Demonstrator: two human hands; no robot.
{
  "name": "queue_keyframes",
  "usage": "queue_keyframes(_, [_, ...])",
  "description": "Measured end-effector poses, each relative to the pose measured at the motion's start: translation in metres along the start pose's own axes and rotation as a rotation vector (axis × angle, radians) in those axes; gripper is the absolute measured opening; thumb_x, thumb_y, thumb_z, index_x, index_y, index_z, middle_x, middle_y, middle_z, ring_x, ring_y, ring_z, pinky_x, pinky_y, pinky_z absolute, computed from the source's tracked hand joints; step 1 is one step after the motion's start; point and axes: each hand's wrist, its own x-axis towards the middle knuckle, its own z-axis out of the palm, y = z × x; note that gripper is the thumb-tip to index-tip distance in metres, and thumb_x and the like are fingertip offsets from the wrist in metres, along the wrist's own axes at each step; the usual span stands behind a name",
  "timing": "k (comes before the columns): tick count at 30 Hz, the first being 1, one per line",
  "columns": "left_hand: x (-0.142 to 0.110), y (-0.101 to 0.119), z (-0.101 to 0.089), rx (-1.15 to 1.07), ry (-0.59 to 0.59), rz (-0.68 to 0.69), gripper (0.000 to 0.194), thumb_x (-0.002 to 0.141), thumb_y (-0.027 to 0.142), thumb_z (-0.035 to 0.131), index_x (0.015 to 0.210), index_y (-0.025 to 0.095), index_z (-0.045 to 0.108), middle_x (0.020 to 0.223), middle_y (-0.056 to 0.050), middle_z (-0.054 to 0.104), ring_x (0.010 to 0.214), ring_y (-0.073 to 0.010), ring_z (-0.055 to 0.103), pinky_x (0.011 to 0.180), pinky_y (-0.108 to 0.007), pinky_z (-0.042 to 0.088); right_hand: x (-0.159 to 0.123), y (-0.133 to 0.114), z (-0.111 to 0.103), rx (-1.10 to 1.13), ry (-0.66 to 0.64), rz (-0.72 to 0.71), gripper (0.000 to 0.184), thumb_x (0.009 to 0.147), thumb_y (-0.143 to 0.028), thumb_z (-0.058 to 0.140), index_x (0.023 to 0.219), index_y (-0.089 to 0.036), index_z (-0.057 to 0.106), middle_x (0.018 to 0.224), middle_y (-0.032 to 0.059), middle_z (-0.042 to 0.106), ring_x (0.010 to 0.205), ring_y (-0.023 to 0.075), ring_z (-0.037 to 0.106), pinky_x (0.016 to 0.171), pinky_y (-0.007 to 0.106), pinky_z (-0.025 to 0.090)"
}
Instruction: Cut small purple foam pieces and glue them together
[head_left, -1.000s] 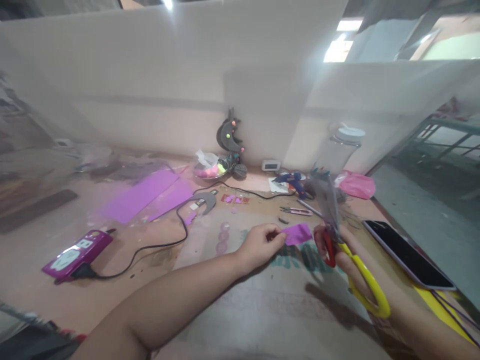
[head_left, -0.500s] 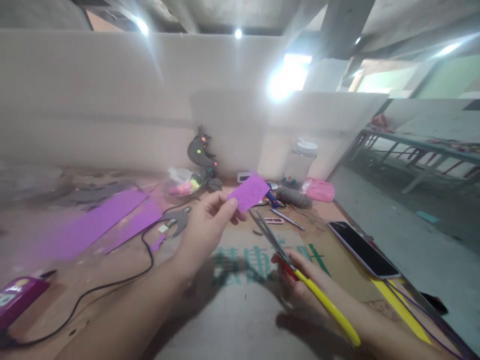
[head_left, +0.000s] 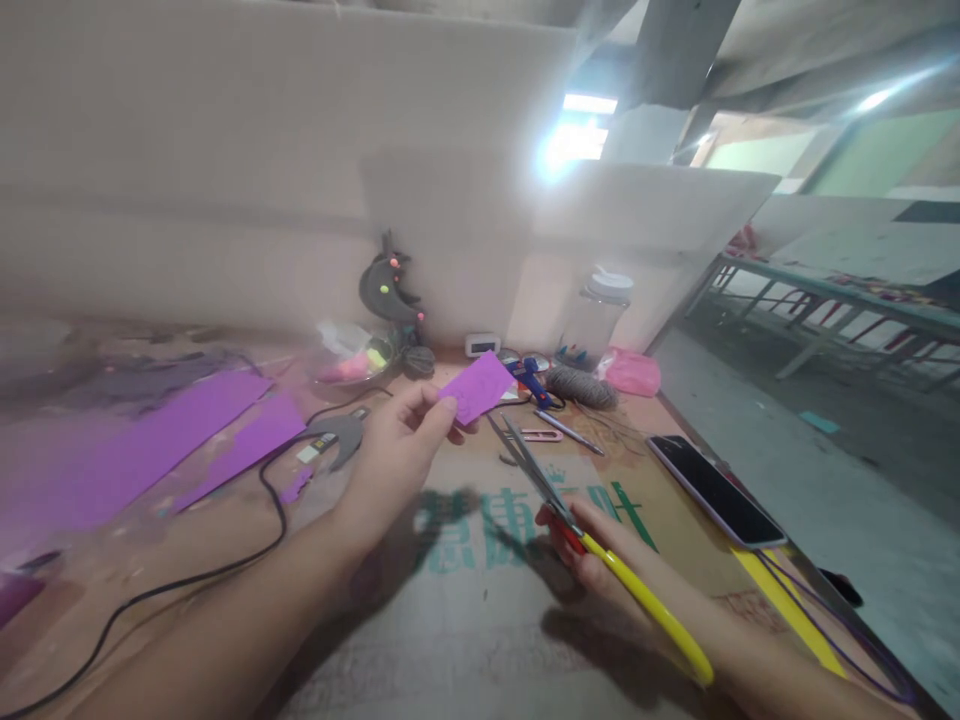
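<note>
Room: partition (head_left: 247,130) standing behind desk (head_left: 195,545); far desk (head_left: 840,287) sitting to R.
Desk: carrying printed cardboard (head_left: 450,640) under hands; phone (head_left: 716,490) lying nr R edge.
Hands: staying apart is prob. safest; L hand (head_left: 394,455) pinching purple pc (head_left: 480,388), R hand (head_left: 592,550) gripping scissors (head_left: 550,490).
Scissors: pointing up-L, blades parting slightly; good handling prob. means keeping tips off L fingers.
Purple pc: hovering over desk, L hand holding lower-L end; steadying it flat prob. helps.
</note>
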Motion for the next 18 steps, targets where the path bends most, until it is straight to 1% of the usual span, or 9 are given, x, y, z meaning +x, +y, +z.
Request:
queue_keyframes(2, [0.000, -0.001, -0.001, 0.048, -0.014, -0.010, 0.022, 0.090, 0.031, 0.058, 0.071, 0.019, 0.055, 0.073, 0.000, 0.069, 0.070, -0.0147, 0.063, 0.069, -0.027, 0.049, -0.001, 0.000, 0.001, -0.014, 0.006, -0.029, 0.067, 0.084, -0.081, 0.047, 0.110, -0.021, 0.057, 0.091, 0.0051, 0.051, 0.083, 0.0198, 0.049, 0.074, 0.030, 0.048])
queue_keyframes(4, [-0.004, -0.004, 0.002, 0.126, -0.046, -0.007, 0.022, 0.090, 0.031, 0.057, 0.072, 0.018, 0.057, 0.071, 0.000, 0.066, 0.070, -0.0150, 0.062, 0.069, -0.027, 0.047, -0.001, 0.006, 0.003, 0.025, 0.013, -0.050, 0.067, 0.084, -0.081, 0.047, 0.112, -0.021, 0.057, 0.091, 0.0047, 0.050, 0.084, 0.0199, 0.049, 0.075, 0.030, 0.048])
queue_keyframes(7, [-0.012, -0.011, 0.011, 0.228, -0.123, -0.007, 0.020, 0.089, 0.030, 0.056, 0.072, 0.018, 0.057, 0.069, 0.001, 0.061, 0.067, -0.0141, 0.057, 0.063, -0.026, 0.043, -0.001, 0.018, 0.006, 0.123, -0.001, -0.044, 0.067, 0.084, -0.080, 0.049, 0.117, -0.022, 0.055, 0.090, 0.0028, 0.046, 0.077, 0.0164, 0.045, 0.067, 0.027, 0.044])
queue_keyframes(10, [-0.016, -0.017, 0.017, 0.257, -0.188, -0.013, 0.020, 0.089, 0.031, 0.056, 0.073, 0.018, 0.057, 0.069, 0.002, 0.058, 0.066, -0.0138, 0.055, 0.060, -0.026, 0.041, 0.000, 0.022, 0.007, 0.198, -0.018, -0.031, 0.067, 0.083, -0.079, 0.052, 0.119, -0.022, 0.055, 0.088, 0.0010, 0.044, 0.071, 0.0132, 0.039, 0.060, 0.023, 0.036])
queue_keyframes(15, [-0.016, -0.023, 0.019, 0.222, -0.212, -0.030, 0.022, 0.090, 0.032, 0.055, 0.074, 0.018, 0.057, 0.070, 0.002, 0.060, 0.068, -0.0143, 0.057, 0.063, -0.026, 0.043, -0.001, 0.013, 0.007, 0.153, 0.002, -0.018, 0.070, 0.083, -0.081, 0.048, 0.115, -0.019, 0.055, 0.087, 0.0018, 0.046, 0.067, 0.0118, 0.036, 0.056, 0.023, 0.034])
queue_keyframes(18, [-0.017, -0.024, 0.020, 0.194, -0.220, -0.035, 0.021, 0.091, 0.031, 0.055, 0.075, 0.018, 0.058, 0.072, 0.001, 0.063, 0.070, -0.0147, 0.059, 0.065, -0.027, 0.044, -0.003, 0.012, 0.008, 0.173, 0.038, -0.021, 0.066, 0.086, -0.079, 0.046, 0.114, -0.020, 0.056, 0.083, 0.0008, 0.046, 0.061, 0.0100, 0.033, 0.051, 0.022, 0.032])
